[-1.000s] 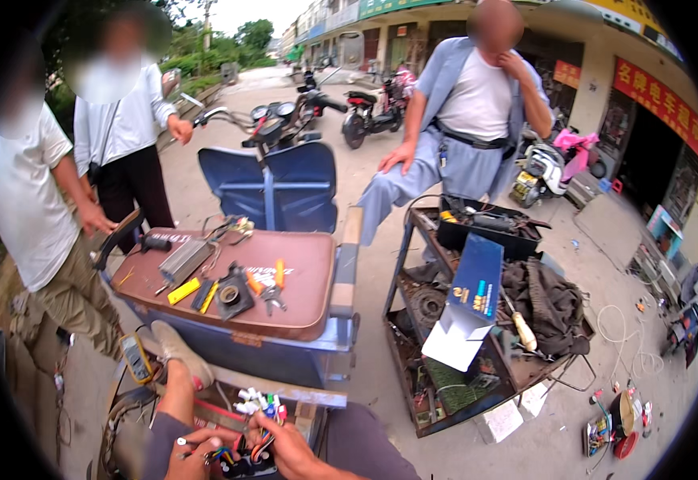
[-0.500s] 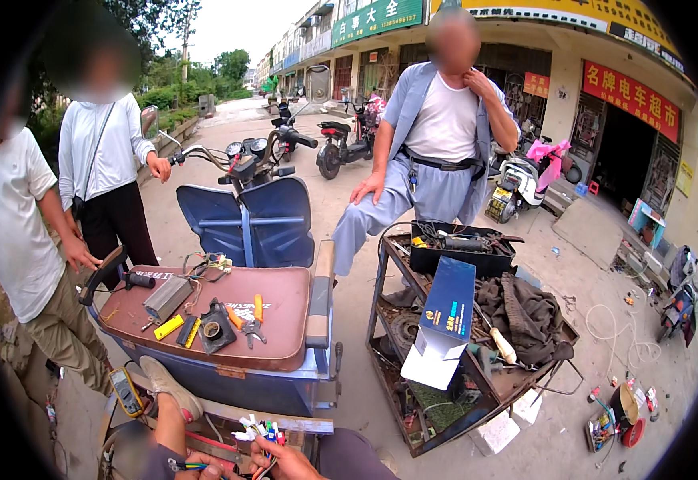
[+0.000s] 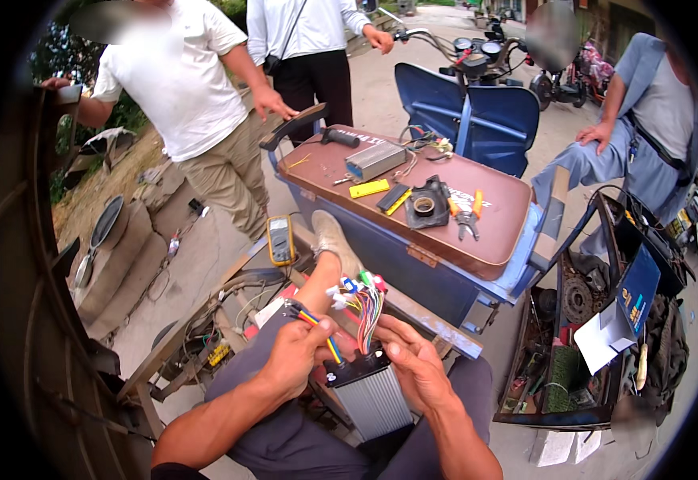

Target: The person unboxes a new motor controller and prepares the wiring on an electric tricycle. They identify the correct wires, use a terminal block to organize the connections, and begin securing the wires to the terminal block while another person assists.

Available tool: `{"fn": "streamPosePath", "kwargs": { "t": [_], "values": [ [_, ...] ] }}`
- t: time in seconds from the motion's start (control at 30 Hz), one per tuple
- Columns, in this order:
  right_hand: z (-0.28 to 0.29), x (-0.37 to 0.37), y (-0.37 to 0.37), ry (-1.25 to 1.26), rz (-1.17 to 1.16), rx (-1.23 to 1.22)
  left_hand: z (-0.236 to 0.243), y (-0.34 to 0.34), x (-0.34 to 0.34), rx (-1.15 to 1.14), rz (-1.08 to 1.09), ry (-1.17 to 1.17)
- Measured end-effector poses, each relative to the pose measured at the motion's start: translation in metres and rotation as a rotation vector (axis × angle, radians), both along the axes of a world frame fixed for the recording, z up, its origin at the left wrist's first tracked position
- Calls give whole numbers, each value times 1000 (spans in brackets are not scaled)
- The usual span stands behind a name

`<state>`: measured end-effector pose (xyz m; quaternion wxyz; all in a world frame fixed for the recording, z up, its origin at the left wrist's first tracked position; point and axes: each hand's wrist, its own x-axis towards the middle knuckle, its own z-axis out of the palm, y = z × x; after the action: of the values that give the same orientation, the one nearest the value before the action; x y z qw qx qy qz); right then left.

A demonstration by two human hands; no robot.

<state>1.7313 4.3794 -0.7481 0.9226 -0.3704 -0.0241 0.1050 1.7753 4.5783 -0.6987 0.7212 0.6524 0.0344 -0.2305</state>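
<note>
Over the finned box, my left hand pinches thick cables; whether my right hand grips, I can't tell: wire-sorting, seemingly, next needing gentle separation.

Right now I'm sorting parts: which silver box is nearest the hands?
The ribbed box between left hand and right hand; the other box is on the seat.

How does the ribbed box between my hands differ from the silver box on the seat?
The ribbed box is tilted between your left hand and right hand; the silver box lies on the seat. The ribbed box's wires rise bunched; loose wires lie beside the silver box. Both look metallic.
</note>
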Motion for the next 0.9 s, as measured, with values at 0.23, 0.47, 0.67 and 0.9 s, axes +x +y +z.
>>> {"fn": "streamPosePath", "kwargs": {
  "t": [0.23, 0.47, 0.67, 0.9],
  "values": [
    [-40, -12, 25, 87, 325, -223, -9, 28, -14, 28, 78, 63],
    [-50, -18, 27, 150, 115, -264, -11, 14, -7, 66, 69, 180],
    [-57, -16, 22, 158, 71, -279, -16, 9, -4, 20, 103, 208],
    [-39, -9, 21, 523, 209, 63, 3, -3, -2, -19, 196, 299]
  ]
}}
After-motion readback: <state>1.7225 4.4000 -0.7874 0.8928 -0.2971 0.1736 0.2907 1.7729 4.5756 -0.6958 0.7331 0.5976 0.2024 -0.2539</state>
